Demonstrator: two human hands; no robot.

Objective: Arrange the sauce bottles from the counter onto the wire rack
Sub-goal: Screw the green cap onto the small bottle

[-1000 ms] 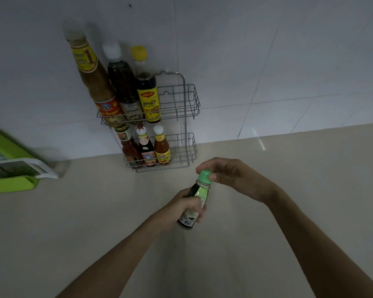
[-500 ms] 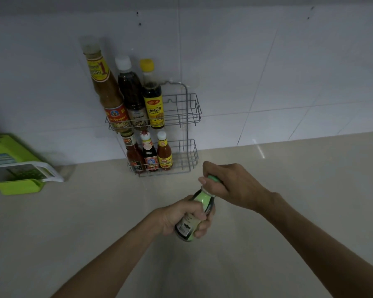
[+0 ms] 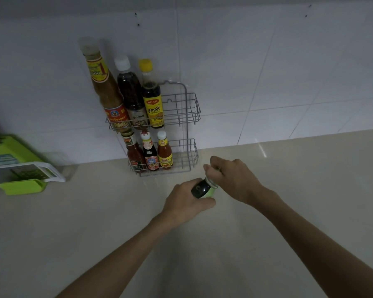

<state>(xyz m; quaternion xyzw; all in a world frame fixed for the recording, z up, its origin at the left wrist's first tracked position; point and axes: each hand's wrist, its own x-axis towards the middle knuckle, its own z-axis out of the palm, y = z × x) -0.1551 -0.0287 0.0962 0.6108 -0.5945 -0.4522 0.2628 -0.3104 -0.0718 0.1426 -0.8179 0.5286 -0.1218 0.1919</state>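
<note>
A small dark sauce bottle with a green label is held over the counter, just in front of the wire rack. My left hand grips its body. My right hand is closed over its top, hiding the green cap. The two-tier rack stands against the tiled wall. Its upper tier holds three tall bottles on the left side. Three small bottles stand in the lower tier, also to the left. The right side of both tiers has free room.
A green and white vegetable slicer sits on the beige counter at the far left. White wall tiles rise behind the rack.
Both hands have carried the small bottle up and closer to the rack's lower tier. My right hand now covers the cap fully, and the bottle's dark side faces me.
</note>
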